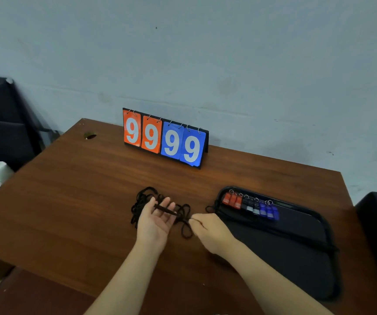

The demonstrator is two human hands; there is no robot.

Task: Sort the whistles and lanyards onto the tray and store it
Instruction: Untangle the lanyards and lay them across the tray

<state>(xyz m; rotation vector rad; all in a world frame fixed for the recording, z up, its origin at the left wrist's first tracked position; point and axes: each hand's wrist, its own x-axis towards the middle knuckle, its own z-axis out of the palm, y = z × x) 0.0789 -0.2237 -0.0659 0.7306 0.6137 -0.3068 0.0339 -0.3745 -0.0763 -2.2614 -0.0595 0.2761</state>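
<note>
Nine whistles lined up on the tray, lanyards in a heap between two hands.

On the wooden table point(74, 201) the black tray point(296, 251) held one row of whistles point(251, 206): three red, three black, three blue, side by side at its far end. The tangle of black lanyards point(146, 198) lay left of the tray; I couldn't count the cords. The left hand point(157, 218) was spread palm-up with cord draped across its fingers, while the right hand point(210, 230) was pinched tight on a strand. Behind stood one flip scoreboard point(164, 138) with four nines: two orange cards, two blue.
</note>
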